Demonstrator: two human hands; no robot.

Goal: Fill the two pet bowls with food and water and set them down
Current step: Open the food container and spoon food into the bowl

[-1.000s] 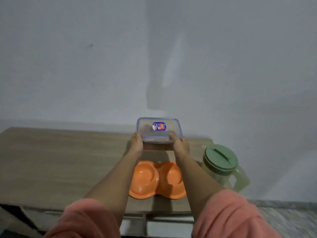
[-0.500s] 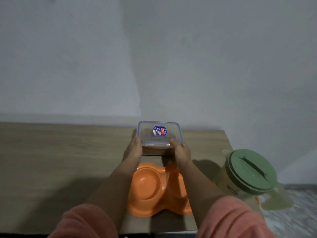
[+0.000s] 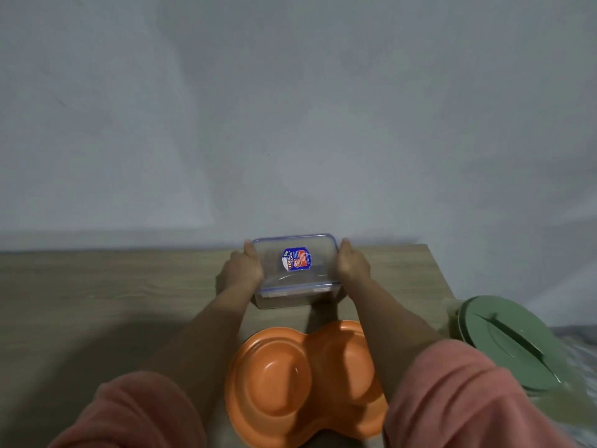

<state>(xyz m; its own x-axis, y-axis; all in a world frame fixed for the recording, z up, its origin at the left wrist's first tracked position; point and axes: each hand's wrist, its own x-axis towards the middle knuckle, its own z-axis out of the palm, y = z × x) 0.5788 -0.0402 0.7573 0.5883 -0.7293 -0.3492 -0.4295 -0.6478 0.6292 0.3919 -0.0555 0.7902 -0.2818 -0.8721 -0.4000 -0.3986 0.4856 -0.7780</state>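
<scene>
Where the pale wood-grain tabletop (image 3: 97,302) meets the flat grey wall (image 3: 290,108), a clear rectangular plastic container (image 3: 295,273) sits on the wood, its see-through lid edged in blue with rounded corners and a blue-and-red sticker in the middle of the top. Left of the container, the left hand (image 3: 242,270) lies flat against its short side, fingers pointing away toward the wall and wrapped round that end, the bare forearm running back to a rolled salmon-pink sleeve (image 3: 129,415). Whether the container rests fully on the table or is just lifted cannot be told. What lies inside it is unclear through the hazy plastic. On the near side of the container, between the two forearms, lies the orange double pet bowl (image 3: 290,383), one smooth glossy moulded piece with two round hollows side by side; both hollows look bare, and the right one is partly covered by the right forearm. Right of the container, the right hand (image 3: 352,265) mirrors the left, palm pressed to the other short side and fingers curled along it, so both hands hold the box between them. Further right of the container, at the table's edge, stands a pale translucent jug with a round matt green lid (image 3: 507,344) crossed by a raised ridge.
</scene>
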